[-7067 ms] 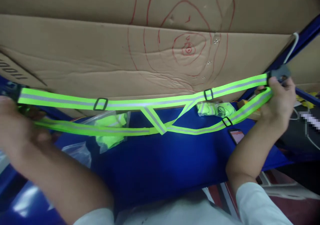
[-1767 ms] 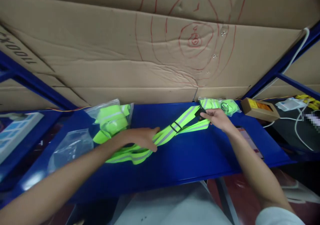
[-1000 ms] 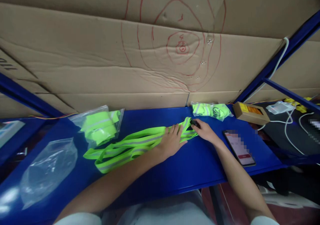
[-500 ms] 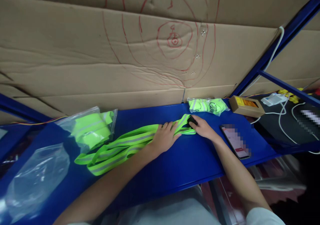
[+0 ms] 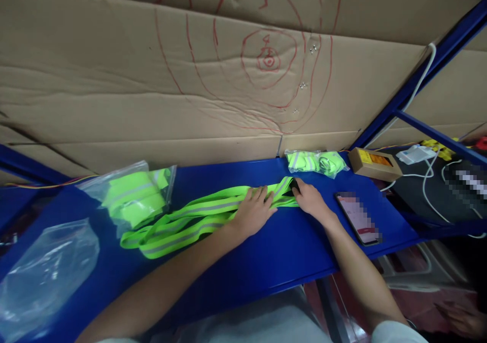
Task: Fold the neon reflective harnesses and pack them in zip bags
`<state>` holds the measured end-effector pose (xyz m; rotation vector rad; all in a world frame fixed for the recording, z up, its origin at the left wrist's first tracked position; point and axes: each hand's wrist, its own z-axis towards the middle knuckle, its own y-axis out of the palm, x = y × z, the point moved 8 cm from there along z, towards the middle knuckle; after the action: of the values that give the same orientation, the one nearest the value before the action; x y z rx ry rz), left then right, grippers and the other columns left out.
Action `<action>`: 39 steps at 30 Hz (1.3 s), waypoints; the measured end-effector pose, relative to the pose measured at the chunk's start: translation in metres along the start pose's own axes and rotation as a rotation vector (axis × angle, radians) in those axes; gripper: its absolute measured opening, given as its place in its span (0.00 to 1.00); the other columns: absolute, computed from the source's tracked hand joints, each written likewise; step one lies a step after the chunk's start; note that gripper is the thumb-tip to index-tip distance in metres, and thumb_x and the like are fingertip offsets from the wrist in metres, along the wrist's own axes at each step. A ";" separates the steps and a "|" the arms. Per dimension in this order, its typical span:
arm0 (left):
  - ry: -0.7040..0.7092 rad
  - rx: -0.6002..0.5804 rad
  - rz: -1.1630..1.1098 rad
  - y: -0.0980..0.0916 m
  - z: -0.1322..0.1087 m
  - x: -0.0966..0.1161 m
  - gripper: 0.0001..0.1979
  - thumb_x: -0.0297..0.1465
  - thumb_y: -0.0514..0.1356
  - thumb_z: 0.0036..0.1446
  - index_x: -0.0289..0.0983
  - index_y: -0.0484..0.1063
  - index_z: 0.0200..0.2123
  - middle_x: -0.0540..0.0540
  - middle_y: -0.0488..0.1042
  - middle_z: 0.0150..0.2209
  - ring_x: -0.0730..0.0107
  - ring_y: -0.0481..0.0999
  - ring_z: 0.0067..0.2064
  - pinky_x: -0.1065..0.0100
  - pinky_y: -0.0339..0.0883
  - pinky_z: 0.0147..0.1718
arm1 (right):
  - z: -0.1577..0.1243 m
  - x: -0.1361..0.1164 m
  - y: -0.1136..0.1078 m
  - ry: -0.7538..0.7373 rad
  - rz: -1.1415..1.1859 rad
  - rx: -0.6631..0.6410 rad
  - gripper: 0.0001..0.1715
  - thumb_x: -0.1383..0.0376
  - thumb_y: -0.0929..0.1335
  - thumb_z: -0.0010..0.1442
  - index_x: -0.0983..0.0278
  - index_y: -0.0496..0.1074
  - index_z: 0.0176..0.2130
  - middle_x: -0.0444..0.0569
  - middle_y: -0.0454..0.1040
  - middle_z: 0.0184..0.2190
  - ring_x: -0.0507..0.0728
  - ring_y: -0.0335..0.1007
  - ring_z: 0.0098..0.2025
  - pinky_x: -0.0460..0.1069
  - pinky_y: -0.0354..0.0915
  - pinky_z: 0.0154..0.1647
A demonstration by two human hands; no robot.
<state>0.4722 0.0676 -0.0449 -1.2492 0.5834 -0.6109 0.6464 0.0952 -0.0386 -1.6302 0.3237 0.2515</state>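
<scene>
Long neon-green straps with grey stripes (image 5: 207,207) lie bunched in loops on the blue table (image 5: 289,254). My left hand (image 5: 255,211) rests flat over their right part, fingers spread. At their right end, my right hand (image 5: 309,197) is closed on a small black piece (image 5: 294,184) joined to the straps; its shape is mostly hidden by the fingers. To the left is a clear bag with a folded green strap (image 5: 135,196).
An empty clear bag (image 5: 51,269) lies at the left. Another bagged green bundle (image 5: 317,162) and a cardboard box (image 5: 375,164) stand along the back. A phone (image 5: 357,218) lies right of my right hand. A blue frame post (image 5: 418,87) rises at the right.
The left end of the straps has shifted a little to the right. Both hands have moved slightly right, with my right hand still on the black piece.
</scene>
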 end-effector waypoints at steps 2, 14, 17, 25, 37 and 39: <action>-0.015 0.012 -0.037 0.006 -0.004 0.001 0.34 0.50 0.47 0.72 0.33 0.63 0.69 0.31 0.61 0.70 0.41 0.60 0.71 0.39 0.53 0.68 | -0.002 -0.002 0.000 0.024 -0.040 0.001 0.29 0.65 0.59 0.71 0.68 0.63 0.67 0.67 0.77 0.53 0.71 0.77 0.54 0.58 0.67 0.53; -0.096 -0.162 -0.111 -0.004 -0.022 0.018 0.33 0.49 0.47 0.72 0.41 0.55 0.74 0.29 0.55 0.73 0.38 0.61 0.71 0.37 0.62 0.62 | -0.013 -0.037 0.006 -0.024 -0.394 0.090 0.35 0.74 0.58 0.66 0.76 0.58 0.70 0.68 0.61 0.69 0.69 0.72 0.62 0.59 0.68 0.57; -0.109 -0.199 -0.155 -0.004 -0.024 0.014 0.35 0.51 0.44 0.72 0.37 0.56 0.73 0.29 0.55 0.73 0.40 0.60 0.72 0.35 0.60 0.64 | -0.009 -0.036 0.008 -0.067 -0.414 0.119 0.34 0.73 0.59 0.66 0.71 0.62 0.69 0.63 0.66 0.68 0.69 0.73 0.60 0.60 0.67 0.58; -0.136 -0.151 -0.117 -0.006 -0.040 -0.012 0.28 0.43 0.48 0.73 0.45 0.57 0.73 0.31 0.56 0.73 0.36 0.59 0.72 0.30 0.58 0.62 | 0.006 -0.008 0.003 -0.186 -0.165 0.137 0.29 0.66 0.61 0.70 0.62 0.67 0.68 0.54 0.73 0.63 0.64 0.72 0.60 0.58 0.66 0.61; 0.084 -0.034 -0.093 -0.025 0.014 0.057 0.15 0.37 0.58 0.68 0.32 0.75 0.49 0.35 0.75 0.48 0.46 0.75 0.53 0.49 0.67 0.52 | 0.013 0.010 0.002 -0.210 0.269 0.098 0.27 0.61 0.66 0.67 0.62 0.72 0.63 0.52 0.74 0.62 0.62 0.72 0.63 0.58 0.64 0.67; 0.083 -0.041 -0.118 -0.023 0.016 0.052 0.12 0.31 0.55 0.69 0.33 0.75 0.46 0.36 0.76 0.46 0.48 0.76 0.50 0.51 0.68 0.48 | 0.012 0.011 -0.002 -0.213 0.340 0.091 0.27 0.61 0.67 0.66 0.62 0.73 0.62 0.53 0.76 0.60 0.61 0.73 0.62 0.57 0.66 0.66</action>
<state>0.5173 0.0370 -0.0225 -1.3083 0.5960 -0.7556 0.6578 0.1064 -0.0420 -1.4383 0.4415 0.6545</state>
